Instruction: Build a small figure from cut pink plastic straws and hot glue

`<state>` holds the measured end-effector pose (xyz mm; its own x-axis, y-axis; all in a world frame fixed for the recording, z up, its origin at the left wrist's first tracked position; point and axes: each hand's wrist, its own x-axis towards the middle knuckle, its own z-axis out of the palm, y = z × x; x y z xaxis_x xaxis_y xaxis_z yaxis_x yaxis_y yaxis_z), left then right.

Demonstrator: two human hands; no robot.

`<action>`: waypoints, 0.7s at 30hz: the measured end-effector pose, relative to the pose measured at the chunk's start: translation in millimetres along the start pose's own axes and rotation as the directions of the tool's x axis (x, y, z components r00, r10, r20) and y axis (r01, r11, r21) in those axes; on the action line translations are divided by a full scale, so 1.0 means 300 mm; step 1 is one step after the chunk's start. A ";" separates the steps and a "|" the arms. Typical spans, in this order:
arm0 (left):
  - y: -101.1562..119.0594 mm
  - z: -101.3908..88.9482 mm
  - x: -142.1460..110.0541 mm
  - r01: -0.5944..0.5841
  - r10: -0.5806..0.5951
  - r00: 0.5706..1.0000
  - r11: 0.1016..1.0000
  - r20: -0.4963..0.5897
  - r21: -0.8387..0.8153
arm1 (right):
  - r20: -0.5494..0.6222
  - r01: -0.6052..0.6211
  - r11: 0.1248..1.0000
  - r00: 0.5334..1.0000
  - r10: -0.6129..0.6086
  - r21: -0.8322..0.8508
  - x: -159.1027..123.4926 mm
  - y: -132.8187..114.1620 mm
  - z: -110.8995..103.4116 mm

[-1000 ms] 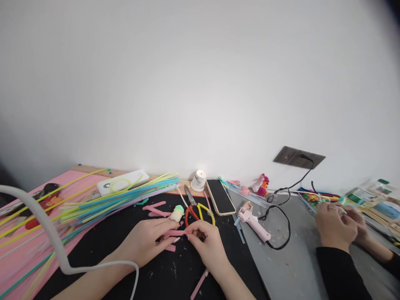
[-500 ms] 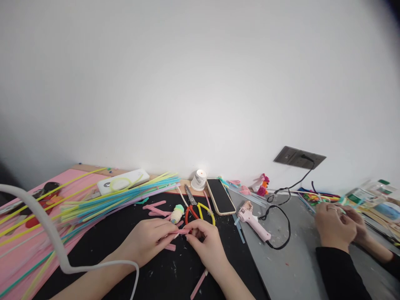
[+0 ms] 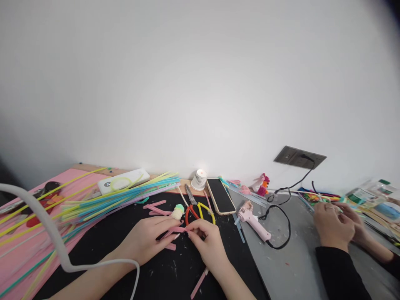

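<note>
The left hand (image 3: 146,239) and right hand (image 3: 208,243) pinch a fuzzy pink strip (image 3: 177,229) between their fingers; red-and-yellow-handled metal scissors (image 3: 196,206) lie at twelve o'clock from the right hand.

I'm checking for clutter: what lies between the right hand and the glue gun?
Head view: black mat and a pale blue stick by its edge lie between the right hand and the glue gun.
</note>
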<state>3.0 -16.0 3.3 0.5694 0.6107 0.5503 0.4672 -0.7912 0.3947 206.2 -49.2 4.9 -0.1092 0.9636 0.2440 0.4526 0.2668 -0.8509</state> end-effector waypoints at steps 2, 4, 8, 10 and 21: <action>-0.006 -0.004 0.002 0.023 -0.023 1.000 1.000 0.003 0.007 | -0.013 -0.004 1.000 1.000 0.004 0.001 0.002 0.002 -0.002; -0.014 -0.009 0.004 0.049 -0.049 0.999 0.999 0.015 0.008 | -0.023 -0.011 1.000 1.000 0.011 0.004 0.004 0.006 -0.004; -0.035 -0.019 0.003 0.068 -0.068 0.996 0.998 0.062 0.003 | -0.038 -0.026 1.000 0.999 0.026 0.006 0.006 0.013 -0.005; -0.044 -0.020 0.000 0.064 -0.064 0.995 0.998 0.078 0.003 | -0.042 -0.032 0.999 0.999 0.032 0.003 0.005 0.013 -0.005; -0.074 -0.010 -0.010 -0.005 0.005 1.000 1.000 0.000 0.027 | -0.061 -0.090 0.994 0.994 0.094 0.057 0.013 0.007 -0.010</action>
<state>-11.0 -0.3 -5.0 0.5718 0.6065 0.5525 0.4820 -0.7933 0.3720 209.4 -44.9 5.6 -0.0119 0.9814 0.1914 0.4091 0.1795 -0.8946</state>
